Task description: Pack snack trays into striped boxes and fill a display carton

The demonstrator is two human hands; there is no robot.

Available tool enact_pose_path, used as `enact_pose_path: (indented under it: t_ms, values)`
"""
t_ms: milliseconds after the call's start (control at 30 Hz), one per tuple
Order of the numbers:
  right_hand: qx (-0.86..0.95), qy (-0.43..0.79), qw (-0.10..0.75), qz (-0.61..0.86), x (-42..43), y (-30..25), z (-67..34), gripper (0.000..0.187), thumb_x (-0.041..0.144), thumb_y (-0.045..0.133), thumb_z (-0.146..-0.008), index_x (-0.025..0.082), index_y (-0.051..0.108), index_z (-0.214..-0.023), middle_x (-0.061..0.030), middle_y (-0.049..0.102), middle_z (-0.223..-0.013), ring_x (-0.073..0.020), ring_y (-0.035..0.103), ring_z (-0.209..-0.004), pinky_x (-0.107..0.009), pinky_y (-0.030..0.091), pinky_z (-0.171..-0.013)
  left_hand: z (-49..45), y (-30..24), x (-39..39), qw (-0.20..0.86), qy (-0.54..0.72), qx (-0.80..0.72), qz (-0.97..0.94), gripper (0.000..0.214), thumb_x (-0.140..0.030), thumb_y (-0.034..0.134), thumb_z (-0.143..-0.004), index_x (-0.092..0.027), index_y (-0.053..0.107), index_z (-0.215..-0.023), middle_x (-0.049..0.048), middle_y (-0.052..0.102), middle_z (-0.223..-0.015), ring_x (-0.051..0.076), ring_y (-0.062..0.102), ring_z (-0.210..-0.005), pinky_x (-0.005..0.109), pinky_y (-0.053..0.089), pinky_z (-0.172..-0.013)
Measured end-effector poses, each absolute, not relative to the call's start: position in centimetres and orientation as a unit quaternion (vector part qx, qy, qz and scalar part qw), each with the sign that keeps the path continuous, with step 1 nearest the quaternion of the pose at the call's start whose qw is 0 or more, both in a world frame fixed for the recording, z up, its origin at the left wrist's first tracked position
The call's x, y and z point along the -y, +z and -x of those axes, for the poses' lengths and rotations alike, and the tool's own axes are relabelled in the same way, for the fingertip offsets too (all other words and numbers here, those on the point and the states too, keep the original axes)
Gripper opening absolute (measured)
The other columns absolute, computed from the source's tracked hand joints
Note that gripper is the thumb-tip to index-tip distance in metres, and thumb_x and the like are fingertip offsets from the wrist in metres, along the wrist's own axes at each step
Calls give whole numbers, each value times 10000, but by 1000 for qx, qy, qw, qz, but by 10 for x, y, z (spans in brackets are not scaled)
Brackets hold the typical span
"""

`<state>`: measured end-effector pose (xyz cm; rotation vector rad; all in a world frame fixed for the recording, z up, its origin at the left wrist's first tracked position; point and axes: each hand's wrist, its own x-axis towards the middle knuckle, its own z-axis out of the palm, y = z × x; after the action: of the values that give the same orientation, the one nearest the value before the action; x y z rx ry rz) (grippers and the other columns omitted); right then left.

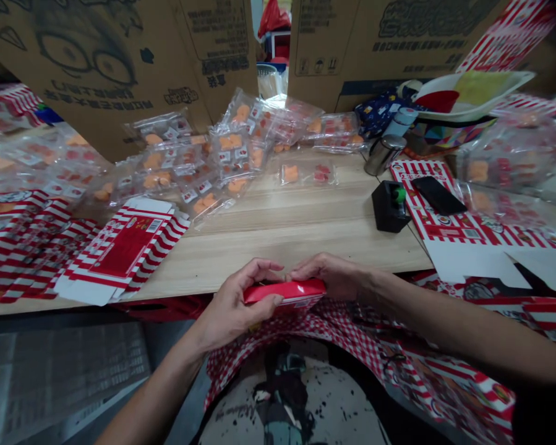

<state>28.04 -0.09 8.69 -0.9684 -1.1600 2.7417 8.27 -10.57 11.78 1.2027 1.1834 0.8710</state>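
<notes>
A red printed carton (287,292) is held between my hands at the table's near edge, just above my lap. My left hand (243,300) grips its left end, with the thumb along the near side and the fingers over the far side. At the right end, my right hand (326,275) has its fingers closed on the carton's top far edge; some of those fingertips are hidden behind it. Part of the carton's lower side is in shadow. Beyond it on the wooden table (300,228) lies a clear packet (308,173) with orange and red pieces.
Clear packets (231,145) are heaped at the back. Flattened striped cartons (129,241) lie left. A black tape dispenser (390,207), a metal flask (384,154) and a phone (440,194) on a striped sheet (421,170) are right. Large cardboard boxes (166,55) stand behind.
</notes>
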Motion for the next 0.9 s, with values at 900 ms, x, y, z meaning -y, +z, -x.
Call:
enact_pose_path:
  t_ms: [900]
  values:
    - [703, 527, 340, 335, -13, 86, -279, 220, 335, 515, -978, 228, 706, -965, -16, 689, -894, -167, 611, -791, -283, 476, -715, -72, 109, 54, 458, 493, -571, -470, 311, -457, 802, -767, -180, 724, -885, 20, 723, -833, 156, 645, -715, 238, 506, -632]
